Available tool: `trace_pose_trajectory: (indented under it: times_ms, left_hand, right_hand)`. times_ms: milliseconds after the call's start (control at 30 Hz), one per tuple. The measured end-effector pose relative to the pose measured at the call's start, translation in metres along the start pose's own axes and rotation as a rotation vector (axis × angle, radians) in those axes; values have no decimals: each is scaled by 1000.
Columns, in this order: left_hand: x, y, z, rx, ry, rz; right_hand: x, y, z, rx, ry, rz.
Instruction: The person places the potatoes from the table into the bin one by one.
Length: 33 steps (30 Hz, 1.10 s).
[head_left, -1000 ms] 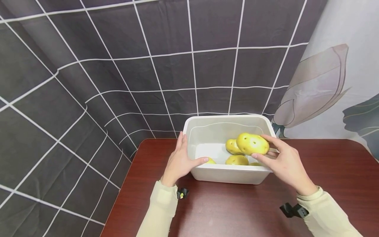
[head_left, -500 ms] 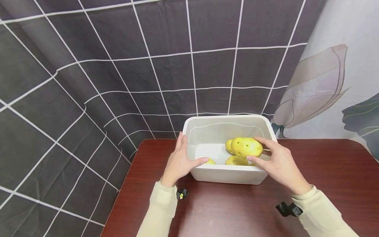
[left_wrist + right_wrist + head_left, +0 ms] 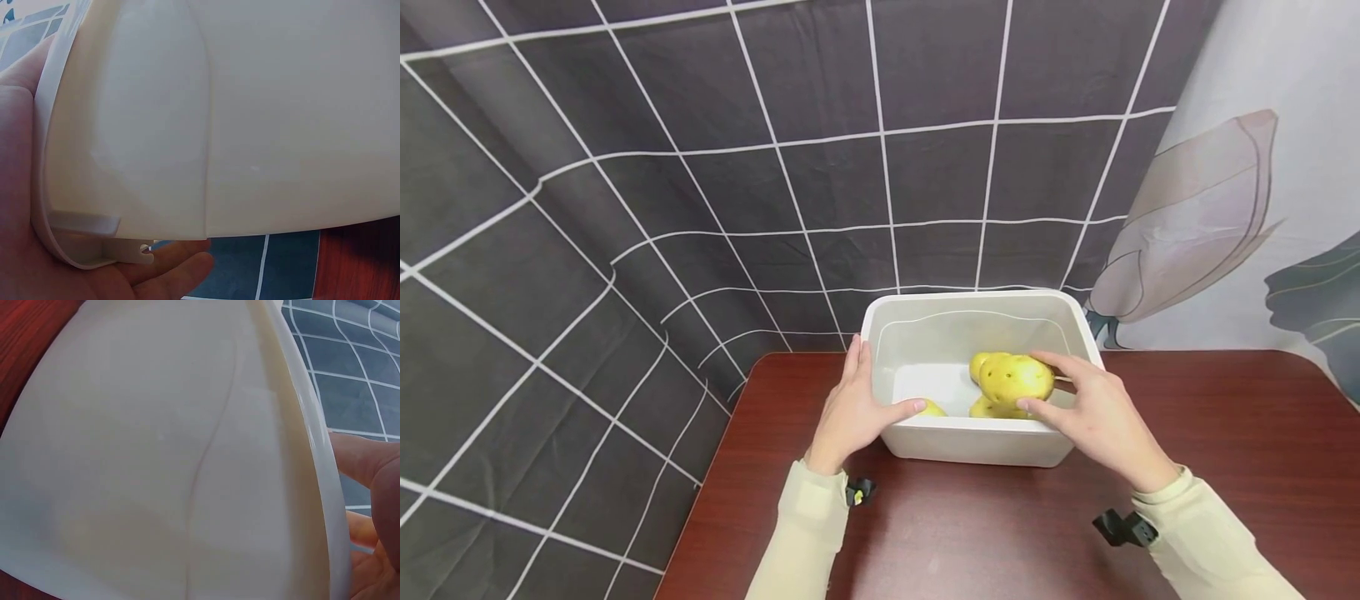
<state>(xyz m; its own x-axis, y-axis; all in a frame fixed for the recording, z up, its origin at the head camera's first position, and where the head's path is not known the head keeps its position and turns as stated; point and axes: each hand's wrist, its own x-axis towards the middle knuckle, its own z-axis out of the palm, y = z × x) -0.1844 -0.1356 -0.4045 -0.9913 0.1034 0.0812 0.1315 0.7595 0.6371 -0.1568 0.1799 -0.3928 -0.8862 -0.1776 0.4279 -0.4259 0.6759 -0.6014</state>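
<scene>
A white plastic bin [image 3: 977,443] stands on the table. My left hand [image 3: 852,410] grips its front left corner, thumb over the front rim and fingers along the outer side. In the left wrist view the fingertips [image 3: 200,265] show below the bin's rim. Between thumb and fingers, my right hand [image 3: 1101,417] holds a yellow potato [image 3: 1018,377] down inside the bin, at the right. That potato overlaps another potato [image 3: 977,367] behind it and one [image 3: 987,409] in front. A further potato [image 3: 933,409] peeks out beside my left thumb. The front wall hides their lower parts.
The reddish-brown wooden table [image 3: 955,533] extends to both sides of the bin. Close behind hangs a dark curtain [image 3: 820,183] with a white grid, and a pale patterned curtain [image 3: 1217,217] is at the right. Each wrist carries a small black camera [image 3: 1126,528].
My right hand has moved left and lower with the potato, which now sits deeper over the other potatoes. My left hand stays on the bin's corner.
</scene>
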Motion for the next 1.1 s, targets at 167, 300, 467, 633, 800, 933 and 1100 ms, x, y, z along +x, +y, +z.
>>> trace_pose_trajectory:
  times_ms: [167,300,467,633,800,933,1100]
  left_hand:
    - [-1,0,0,-12,-7,1]
    - [0,0,0,-2,0,13]
    - [3,-1,2,23,9,12]
    - [4,-1,1,33,2,0]
    - [3,-2,-1,32,5,-1]
    - [2,-3,-1,24,22,17]
    - [0,-6,-2,8,50,46]
  right_hand:
    - [-2,1,-1,-29,14,-35]
    - [-4,2,-3,-51,39,-42]
    - [-6,5,-6,-43,99,-45]
    - [-9,8,-10,-22,117,-25]
    - [-11,12,-13,-24,153,-40]
    - [-12,14,-14,-22,203,-57]
    - [-13,15,-15,42,266,-46]
